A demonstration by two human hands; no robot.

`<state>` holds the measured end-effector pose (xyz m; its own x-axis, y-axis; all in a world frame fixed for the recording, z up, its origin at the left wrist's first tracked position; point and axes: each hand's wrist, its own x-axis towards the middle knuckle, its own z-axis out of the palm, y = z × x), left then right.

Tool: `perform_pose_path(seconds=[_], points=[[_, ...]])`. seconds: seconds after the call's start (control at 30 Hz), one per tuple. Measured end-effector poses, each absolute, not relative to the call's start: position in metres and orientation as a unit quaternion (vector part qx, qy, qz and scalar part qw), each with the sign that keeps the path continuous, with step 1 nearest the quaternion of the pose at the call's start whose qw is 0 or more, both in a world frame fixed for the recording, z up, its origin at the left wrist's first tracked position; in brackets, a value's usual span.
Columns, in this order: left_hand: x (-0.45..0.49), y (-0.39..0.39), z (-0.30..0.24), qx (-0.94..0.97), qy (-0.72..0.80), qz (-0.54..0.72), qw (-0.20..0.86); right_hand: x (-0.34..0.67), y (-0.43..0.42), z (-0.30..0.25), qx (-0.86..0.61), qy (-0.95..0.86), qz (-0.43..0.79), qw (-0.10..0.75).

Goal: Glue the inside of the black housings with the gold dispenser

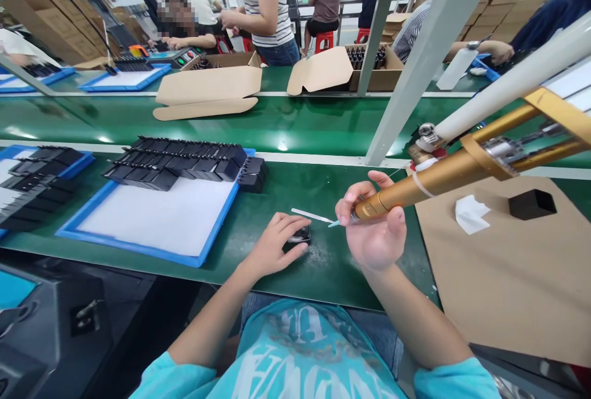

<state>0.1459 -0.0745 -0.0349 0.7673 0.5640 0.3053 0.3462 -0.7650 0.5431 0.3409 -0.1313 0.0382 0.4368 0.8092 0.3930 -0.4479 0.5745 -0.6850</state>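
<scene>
One white strip [311, 215] lies between — left grip [276, 245] curled over a black part [300, 234], right grip [376, 237] round a golden tool [429, 177].

Black part [301, 234] (casing, perhaps) in left hand [276, 245], golden tool [418, 183] in right hand [375, 242]

Single head cam: at near side of long, flat, green surface [295, 186], above it, facing forward and down across it. Bare left hand [278, 242], bare right hand [376, 226] close; striped-shirt co-worker [266, 8] beyond it.

Part [301, 236] seemingly beneath left hand [276, 244], on bench [289, 189]
</scene>
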Motion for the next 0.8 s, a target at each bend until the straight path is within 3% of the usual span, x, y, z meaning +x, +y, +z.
perform_pose_path(seconds=[0.27,0.43,0.63,0.8], points=[[0.153,-0.078,-0.039,0.876,0.269,0.275,0.291,0.340,-0.131,0.038,-0.273,-0.363,0.383,0.805],[0.162,-0.082,-0.042,0.881,0.272,0.275,0.275,0.340,-0.132,0.037,-0.258,-0.360,0.390,0.807],[0.167,-0.086,-0.044,0.927,0.303,0.165,0.148,0.339,-0.132,0.037,-0.262,-0.366,0.386,0.805],[0.165,-0.084,-0.037,0.939,0.310,0.071,0.132,0.339,-0.130,0.037,-0.270,-0.359,0.388,0.805]])
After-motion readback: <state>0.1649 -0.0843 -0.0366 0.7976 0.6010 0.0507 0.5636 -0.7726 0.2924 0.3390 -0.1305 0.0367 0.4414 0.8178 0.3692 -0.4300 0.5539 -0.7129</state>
